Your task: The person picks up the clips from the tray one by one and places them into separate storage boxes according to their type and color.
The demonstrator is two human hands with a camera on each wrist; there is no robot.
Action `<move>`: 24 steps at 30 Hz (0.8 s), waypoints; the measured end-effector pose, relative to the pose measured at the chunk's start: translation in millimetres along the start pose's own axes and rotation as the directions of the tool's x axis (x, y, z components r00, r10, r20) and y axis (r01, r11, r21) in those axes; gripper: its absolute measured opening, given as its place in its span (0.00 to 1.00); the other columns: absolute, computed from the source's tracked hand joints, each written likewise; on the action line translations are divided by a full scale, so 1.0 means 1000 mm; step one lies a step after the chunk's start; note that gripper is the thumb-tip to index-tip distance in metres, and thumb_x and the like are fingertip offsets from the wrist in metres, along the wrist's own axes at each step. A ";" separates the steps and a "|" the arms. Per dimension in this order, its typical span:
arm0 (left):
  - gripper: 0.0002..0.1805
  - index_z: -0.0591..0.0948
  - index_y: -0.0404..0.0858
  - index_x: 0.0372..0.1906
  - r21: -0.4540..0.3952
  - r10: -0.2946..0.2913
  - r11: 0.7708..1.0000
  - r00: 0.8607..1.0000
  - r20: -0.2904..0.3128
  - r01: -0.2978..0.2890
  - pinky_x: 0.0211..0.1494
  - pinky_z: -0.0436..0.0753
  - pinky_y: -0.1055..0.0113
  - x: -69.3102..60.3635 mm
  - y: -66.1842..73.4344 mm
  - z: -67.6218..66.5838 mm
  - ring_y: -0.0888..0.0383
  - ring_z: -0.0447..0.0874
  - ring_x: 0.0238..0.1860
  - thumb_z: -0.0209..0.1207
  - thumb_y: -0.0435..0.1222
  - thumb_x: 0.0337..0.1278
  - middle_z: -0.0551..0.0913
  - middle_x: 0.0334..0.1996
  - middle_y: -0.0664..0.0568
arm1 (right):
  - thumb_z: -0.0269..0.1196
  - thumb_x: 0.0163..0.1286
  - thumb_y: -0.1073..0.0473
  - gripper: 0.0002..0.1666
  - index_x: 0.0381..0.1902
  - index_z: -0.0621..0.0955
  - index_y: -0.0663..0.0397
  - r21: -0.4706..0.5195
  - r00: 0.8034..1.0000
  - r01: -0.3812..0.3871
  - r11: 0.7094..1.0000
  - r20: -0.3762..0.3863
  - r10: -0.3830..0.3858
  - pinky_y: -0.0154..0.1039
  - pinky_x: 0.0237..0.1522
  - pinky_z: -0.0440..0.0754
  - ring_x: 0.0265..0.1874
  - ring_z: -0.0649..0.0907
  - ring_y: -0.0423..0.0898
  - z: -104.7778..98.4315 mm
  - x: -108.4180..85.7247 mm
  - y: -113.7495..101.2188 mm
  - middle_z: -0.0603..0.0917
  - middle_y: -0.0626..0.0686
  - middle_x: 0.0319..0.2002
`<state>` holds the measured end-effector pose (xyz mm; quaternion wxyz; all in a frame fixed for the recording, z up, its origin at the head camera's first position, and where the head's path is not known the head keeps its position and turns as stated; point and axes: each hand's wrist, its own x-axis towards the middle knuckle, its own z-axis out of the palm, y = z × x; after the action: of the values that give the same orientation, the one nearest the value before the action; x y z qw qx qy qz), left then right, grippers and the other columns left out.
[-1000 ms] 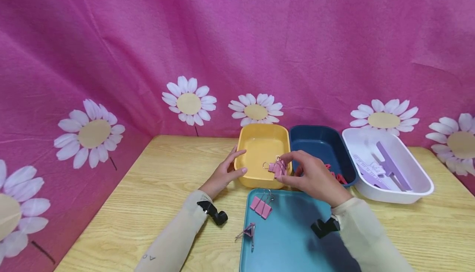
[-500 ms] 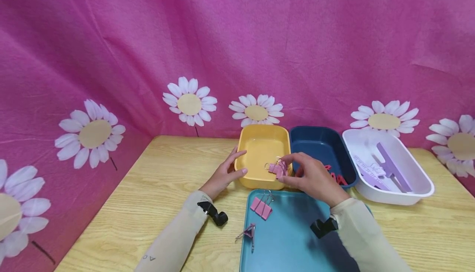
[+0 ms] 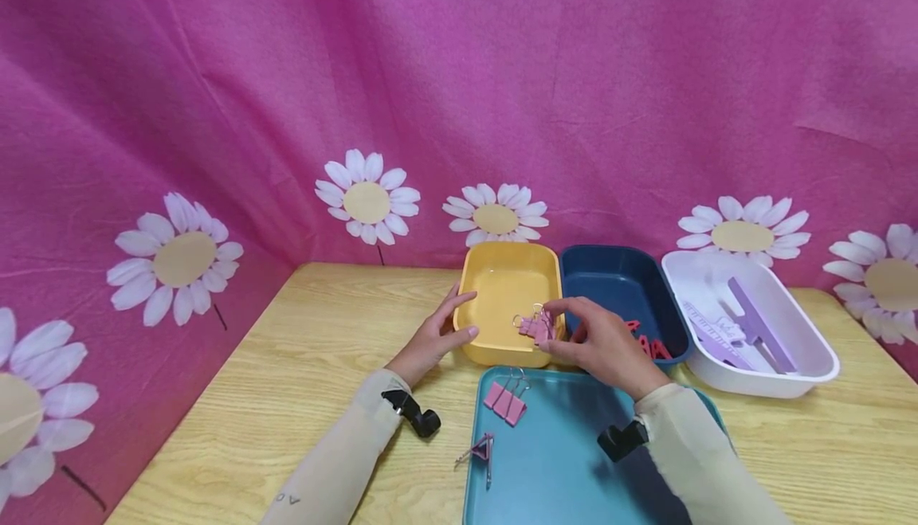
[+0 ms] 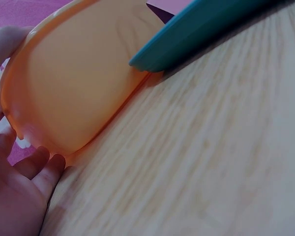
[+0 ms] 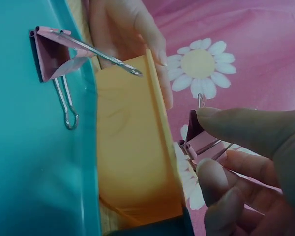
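My left hand (image 3: 429,335) holds the left side of a yellow bin (image 3: 469,278), thumb and fingers round its wall and rim. Over the bin's front right corner, my right hand (image 3: 604,342) pinches a pink binder clip (image 3: 536,326) between thumb and fingertips. The fingers cover part of that clip in the right wrist view, where its metal handles stick out. Below, a pink binder clip (image 3: 505,402) lies at the top left of a teal tray (image 3: 552,461). Another binder clip (image 3: 482,449) stands on the tray's left edge with its handles spread.
Against the yellow bin's right side stands a navy bin (image 3: 610,266) with several red clips (image 3: 651,346). Farther right, a white bin (image 3: 810,342) holds purple stationery, including a ruler (image 3: 717,342). A pink flowered cloth (image 3: 610,95) hangs behind the wooden table (image 3: 344,310).
The pinched binder clip has turned slightly and sits a touch lower over the yellow bin. Both hands are nearly in the same place, the left still on the bin.
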<state>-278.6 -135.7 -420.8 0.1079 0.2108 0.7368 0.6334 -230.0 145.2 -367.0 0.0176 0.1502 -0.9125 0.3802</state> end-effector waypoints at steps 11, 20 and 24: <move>0.35 0.59 0.45 0.74 -0.001 -0.003 1.000 1.000 0.005 0.003 0.73 0.56 0.61 0.000 0.000 0.000 0.52 0.45 0.75 0.59 0.39 0.65 0.35 0.77 0.57 | 0.72 0.56 0.47 0.36 0.62 0.76 0.46 0.001 1.000 -0.021 1.000 0.006 0.021 0.36 0.25 0.81 0.34 0.76 0.49 0.002 0.001 0.004 0.78 0.54 0.46; 0.35 0.59 0.44 0.74 0.008 0.002 1.000 1.000 0.004 -0.003 0.73 0.55 0.60 -0.001 0.001 0.001 0.52 0.44 0.75 0.59 0.39 0.65 0.34 0.77 0.55 | 0.71 0.57 0.43 0.37 0.62 0.76 0.47 0.010 0.999 -0.037 0.999 0.007 0.037 0.37 0.25 0.80 0.34 0.76 0.49 0.003 0.002 0.008 0.78 0.55 0.45; 0.35 0.59 0.43 0.74 0.013 0.014 1.000 1.000 0.004 -0.015 0.74 0.54 0.60 -0.001 0.000 0.001 0.53 0.41 0.75 0.58 0.38 0.66 0.34 0.77 0.54 | 0.71 0.57 0.42 0.36 0.61 0.76 0.47 0.008 0.999 -0.037 0.999 0.005 0.037 0.37 0.26 0.80 0.34 0.76 0.49 0.003 0.003 0.010 0.79 0.54 0.44</move>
<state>-277.2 -135.7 -420.6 0.1034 0.2182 0.7392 0.6287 -235.6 149.2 -375.8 0.0075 0.1342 -0.9137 0.3836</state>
